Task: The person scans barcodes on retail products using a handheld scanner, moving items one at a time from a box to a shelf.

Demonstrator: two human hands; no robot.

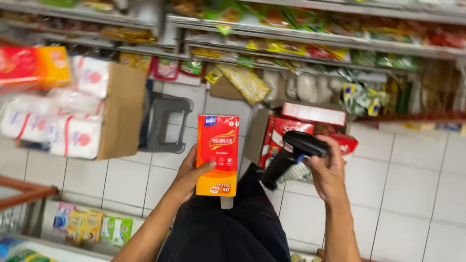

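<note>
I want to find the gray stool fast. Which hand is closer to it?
Left. The left hand, holding a red and orange box, is just right of the gray stool; the right hand, gripping a black scanner, is farther right.

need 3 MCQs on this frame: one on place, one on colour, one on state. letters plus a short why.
1. Where is the open brown cardboard box of white packs?
A. On the tiled floor, left of the hands
B. On the top shelf
C. In the left hand

2. What colours is the tall flat carton in the left hand?
A. Blue and white
B. Red and orange
C. Green and black

3. What is the right hand doing?
A. Hanging empty
B. Gripping the black handheld barcode scanner
C. Resting flat on a shelf

Answers:
1 A: the box sits on the white floor tiles at left.
2 B: the carton is red above, orange below.
3 B: the fingers wrap the scanner's handle, its head turned toward the carton.
</note>
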